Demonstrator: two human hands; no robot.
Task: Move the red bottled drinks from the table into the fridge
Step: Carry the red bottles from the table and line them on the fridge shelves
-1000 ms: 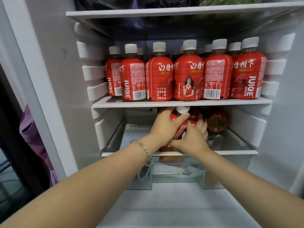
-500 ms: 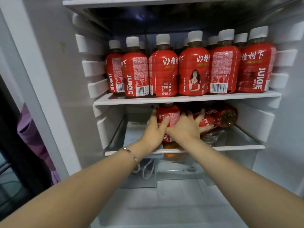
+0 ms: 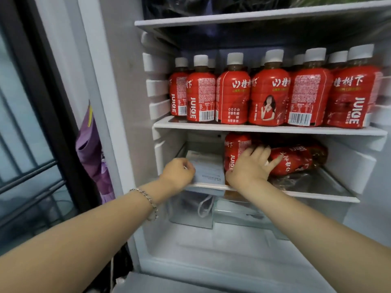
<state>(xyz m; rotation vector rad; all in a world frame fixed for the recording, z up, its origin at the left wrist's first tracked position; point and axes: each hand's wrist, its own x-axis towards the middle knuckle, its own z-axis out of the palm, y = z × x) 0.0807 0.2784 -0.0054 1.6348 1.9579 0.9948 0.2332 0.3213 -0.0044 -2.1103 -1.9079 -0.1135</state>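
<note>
Placing step: R hand (image 3: 251,166), fingers spread flat, lay on an upright red-labelled plastic drink bottle (image 3: 233,149) on the lower white-edged fridge shelf (image 3: 317,196), fingertips over a lying red bottle (image 3: 296,161) to its right. L hand (image 3: 179,172) sat curled just left; couldn't tell if it held anything. Next, prob.: release w/o tipping, fetch more.

A home, likely — household fridge (image 3: 124,98) (stocked white shelves (image 3: 254,129)) beside a barred window (image 3: 23,127).

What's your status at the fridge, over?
Left hand curled at white packet, grip unclear. Right hand flat against upright bottle and lying bottle. Packet crowds shelf.
</note>
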